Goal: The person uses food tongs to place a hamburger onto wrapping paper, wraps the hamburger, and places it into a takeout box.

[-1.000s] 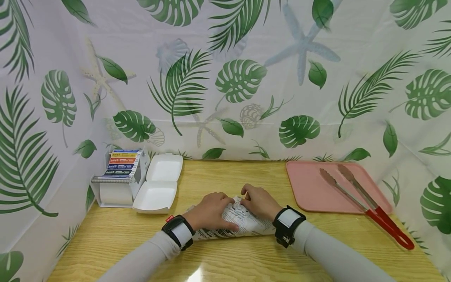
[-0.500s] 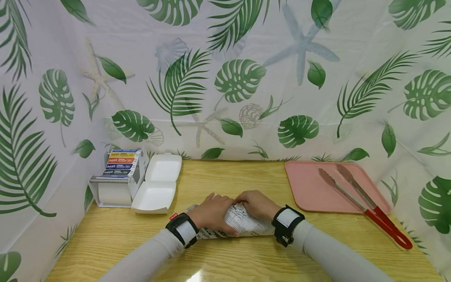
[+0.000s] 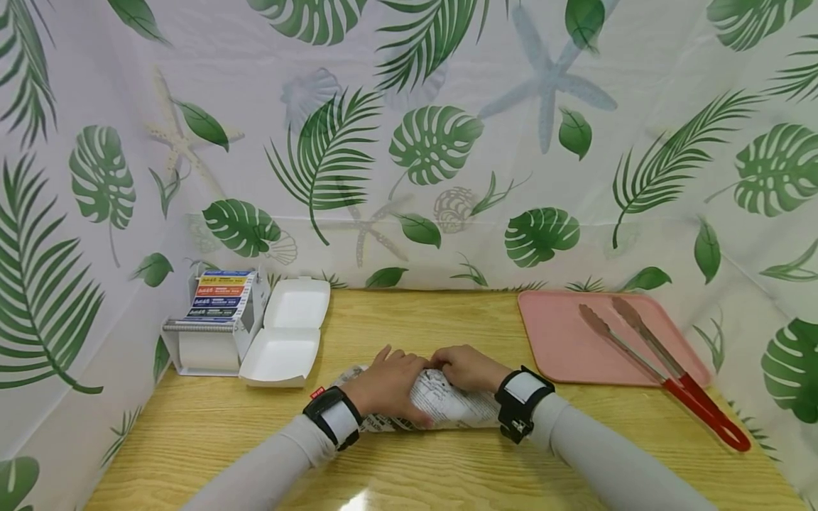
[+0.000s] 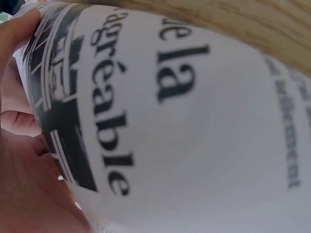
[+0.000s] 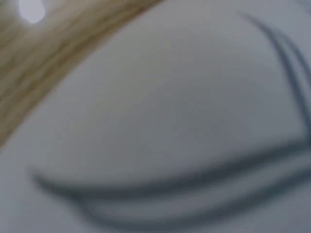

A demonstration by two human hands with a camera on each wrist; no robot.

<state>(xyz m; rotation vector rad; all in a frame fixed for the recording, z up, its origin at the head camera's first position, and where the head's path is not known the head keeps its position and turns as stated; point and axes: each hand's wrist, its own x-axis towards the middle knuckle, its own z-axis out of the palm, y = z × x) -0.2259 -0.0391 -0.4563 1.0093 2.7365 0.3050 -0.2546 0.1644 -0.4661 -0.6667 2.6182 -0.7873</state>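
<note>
A roll-shaped bundle wrapped in white, newspaper-printed paper point(image 3: 444, 406) lies across the table in the head view. My left hand point(image 3: 388, 389) holds it from above, thumb along the near side and fingers over the top. Close beside it, my right hand point(image 3: 471, 367) pinches the paper's upper edge with curled fingers. The fingertips of both hands meet near the middle of the bundle. What the paper wraps is hidden. In the left wrist view, the left hand point(image 4: 29, 184) lies against the printed paper point(image 4: 209, 141). Blurred paper point(image 5: 136, 126) fills most of the right wrist view.
Back left stand a label dispenser point(image 3: 214, 333) with several coloured strips and an open white takeout box point(image 3: 287, 348). On the right, red-handled tongs point(image 3: 671, 369) lie across a pink tray point(image 3: 556, 348), handles overhanging its near edge. A leaf-print curtain point(image 3: 409, 262) borders the wooden table point(image 3: 409, 468).
My left hand has shifted slightly right, bringing both hands' fingertips together. The paper peak that stood up between them is now covered by the fingers. Tray, tongs and box stay put.
</note>
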